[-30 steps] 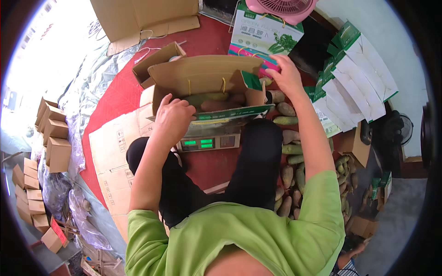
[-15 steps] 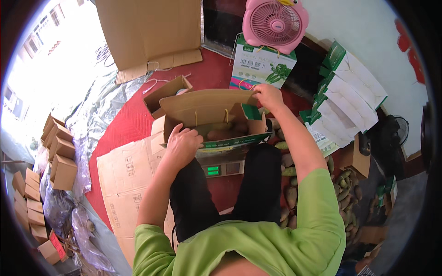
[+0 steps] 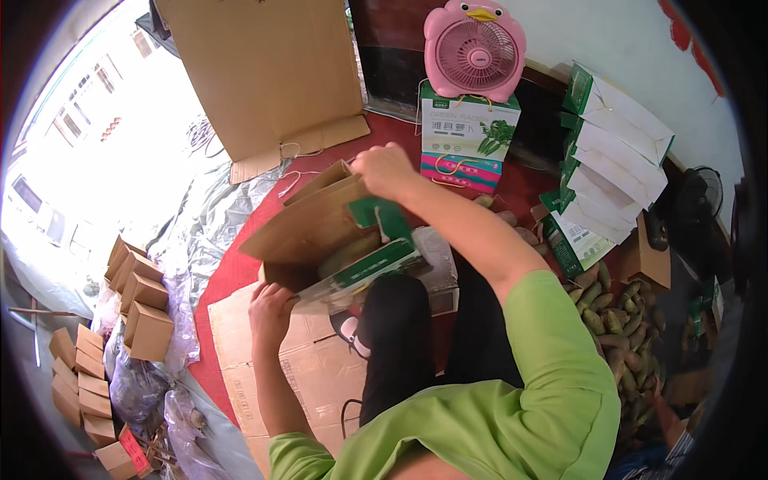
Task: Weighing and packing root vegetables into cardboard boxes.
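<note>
An open-topped green-and-white carton [image 3: 320, 232] with brown inner walls is tilted in front of me, with a dim radish-like vegetable [image 3: 352, 254] partly visible inside. My left hand [image 3: 270, 312] grips its near left corner, fingers curled over the edge. My right hand [image 3: 386, 170] is closed on the upper edge of its raised far flap. Beside the carton, to the right, the plate of a weighing scale [image 3: 440, 260] shows between my knees. A flattened cardboard sheet [image 3: 312, 352] lies under and left of the carton.
Behind stands a pink fan [image 3: 478, 56] on a green-and-white carton [image 3: 464, 132]. Folded white-and-green cartons [image 3: 612, 160] lean at the right, above piled green radishes [image 3: 628, 320]. Small brown boxes [image 3: 148, 328] stand at left. A tall cardboard panel [image 3: 264, 72] is at the back.
Both hands have shifted the carton leftward off the scale and turned it at a slant. The right hand has moved left with the flap; the scale's plate is now uncovered.
</note>
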`<state>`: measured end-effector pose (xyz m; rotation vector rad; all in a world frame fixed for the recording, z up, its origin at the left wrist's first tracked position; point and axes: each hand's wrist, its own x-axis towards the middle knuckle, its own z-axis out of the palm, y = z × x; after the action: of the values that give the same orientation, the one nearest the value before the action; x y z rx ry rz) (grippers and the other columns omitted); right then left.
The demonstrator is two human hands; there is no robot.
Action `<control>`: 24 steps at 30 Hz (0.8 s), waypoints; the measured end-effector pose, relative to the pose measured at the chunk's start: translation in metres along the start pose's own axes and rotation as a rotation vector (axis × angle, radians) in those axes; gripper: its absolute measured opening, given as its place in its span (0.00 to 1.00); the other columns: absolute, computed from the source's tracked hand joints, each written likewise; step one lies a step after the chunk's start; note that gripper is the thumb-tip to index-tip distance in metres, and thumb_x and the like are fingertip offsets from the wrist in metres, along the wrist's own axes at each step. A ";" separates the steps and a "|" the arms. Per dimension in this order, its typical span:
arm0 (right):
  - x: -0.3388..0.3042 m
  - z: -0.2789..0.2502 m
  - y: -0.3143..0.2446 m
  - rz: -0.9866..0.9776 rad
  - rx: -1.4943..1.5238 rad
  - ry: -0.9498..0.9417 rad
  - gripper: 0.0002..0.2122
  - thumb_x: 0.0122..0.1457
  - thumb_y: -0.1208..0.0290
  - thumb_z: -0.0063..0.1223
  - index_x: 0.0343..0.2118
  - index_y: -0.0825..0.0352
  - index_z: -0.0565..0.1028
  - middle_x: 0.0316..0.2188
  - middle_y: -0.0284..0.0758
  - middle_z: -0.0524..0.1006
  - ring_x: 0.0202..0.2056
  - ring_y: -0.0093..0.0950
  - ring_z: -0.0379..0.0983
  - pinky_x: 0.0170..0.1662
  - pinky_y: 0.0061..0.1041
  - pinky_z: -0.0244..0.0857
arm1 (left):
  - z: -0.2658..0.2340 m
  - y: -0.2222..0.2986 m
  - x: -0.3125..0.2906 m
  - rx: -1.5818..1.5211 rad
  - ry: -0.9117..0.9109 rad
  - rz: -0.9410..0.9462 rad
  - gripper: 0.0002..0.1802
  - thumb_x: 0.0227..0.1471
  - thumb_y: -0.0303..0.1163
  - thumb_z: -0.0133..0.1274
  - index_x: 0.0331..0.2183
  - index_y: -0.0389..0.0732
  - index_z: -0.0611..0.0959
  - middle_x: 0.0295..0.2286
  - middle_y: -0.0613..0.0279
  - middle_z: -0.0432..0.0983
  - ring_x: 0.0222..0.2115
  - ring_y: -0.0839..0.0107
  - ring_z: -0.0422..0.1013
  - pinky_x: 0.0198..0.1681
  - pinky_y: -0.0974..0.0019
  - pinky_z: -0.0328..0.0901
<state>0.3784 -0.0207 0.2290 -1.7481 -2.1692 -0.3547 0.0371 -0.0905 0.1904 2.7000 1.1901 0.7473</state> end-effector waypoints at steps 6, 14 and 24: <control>0.017 0.024 -0.096 -0.109 0.088 -0.056 0.05 0.48 0.68 0.51 0.27 0.57 0.78 0.31 0.31 0.78 0.38 0.31 0.76 0.39 0.38 0.64 | -0.050 -0.022 -0.084 0.154 0.026 -0.136 0.05 0.42 0.30 0.57 0.21 0.40 0.78 0.22 0.59 0.72 0.30 0.58 0.70 0.46 0.56 0.64; -0.012 0.095 -0.248 -0.220 0.411 -0.202 0.08 0.46 0.68 0.53 0.29 0.60 0.79 0.29 0.37 0.79 0.35 0.36 0.77 0.38 0.40 0.68 | -0.114 -0.039 -0.217 0.392 -0.062 -0.344 0.04 0.41 0.29 0.52 0.21 0.40 0.79 0.22 0.56 0.69 0.30 0.55 0.68 0.45 0.55 0.61; -0.089 0.133 -0.367 -0.445 0.572 -0.594 0.08 0.48 0.65 0.57 0.29 0.62 0.81 0.28 0.40 0.81 0.35 0.36 0.79 0.37 0.38 0.71 | -0.066 -0.181 -0.413 0.593 -0.324 -0.752 0.10 0.42 0.34 0.55 0.18 0.40 0.77 0.20 0.53 0.70 0.23 0.53 0.70 0.27 0.55 0.64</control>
<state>0.0237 -0.1272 0.0769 -1.1242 -2.6830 0.7188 -0.3527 -0.2683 0.0340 2.2428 2.3624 -0.1684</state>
